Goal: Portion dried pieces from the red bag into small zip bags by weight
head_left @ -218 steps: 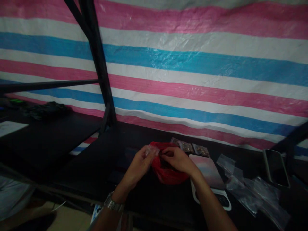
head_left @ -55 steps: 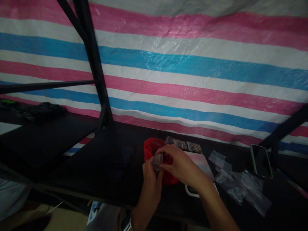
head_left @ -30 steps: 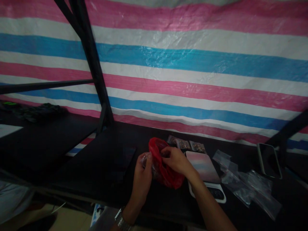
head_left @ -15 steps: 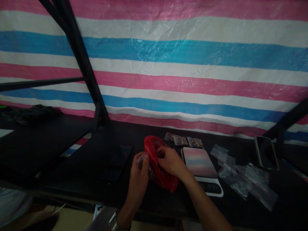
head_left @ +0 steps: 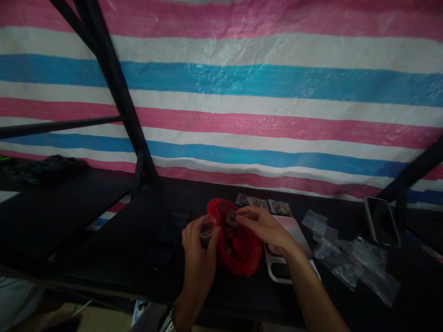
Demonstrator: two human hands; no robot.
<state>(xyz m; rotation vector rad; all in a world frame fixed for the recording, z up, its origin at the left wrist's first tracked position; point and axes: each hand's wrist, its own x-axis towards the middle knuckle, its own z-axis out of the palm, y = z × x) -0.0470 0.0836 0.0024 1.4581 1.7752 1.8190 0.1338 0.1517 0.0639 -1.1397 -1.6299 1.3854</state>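
My left hand (head_left: 196,246) is closed around a small clear plastic bag (head_left: 206,229), whose mouth gapes upward; something dark shows inside it. Right beside it a red plastic bag (head_left: 252,256) stands open on the black table, with dark brown pieces (head_left: 230,244) in it. Over the red bag's mouth, my right hand (head_left: 263,226) pinches a brown piece (head_left: 231,218) between thumb and fingers; its exact kind is too dim to make out. A kitchen scale (head_left: 294,233) lies partly under my right wrist.
Filled small bags (head_left: 281,207) lie in a row behind the scale. Clear empty zip bags (head_left: 346,256) spread to the right, near a phone (head_left: 382,221). A dark flat device (head_left: 168,237) lies left of my hands. A black frame post (head_left: 121,92) rises at left before striped sheeting (head_left: 263,78).
My right hand has come up out of the red bag with a brown piece. The small clear bag in my left hand now faces upward, and the red bag's mouth is wider.
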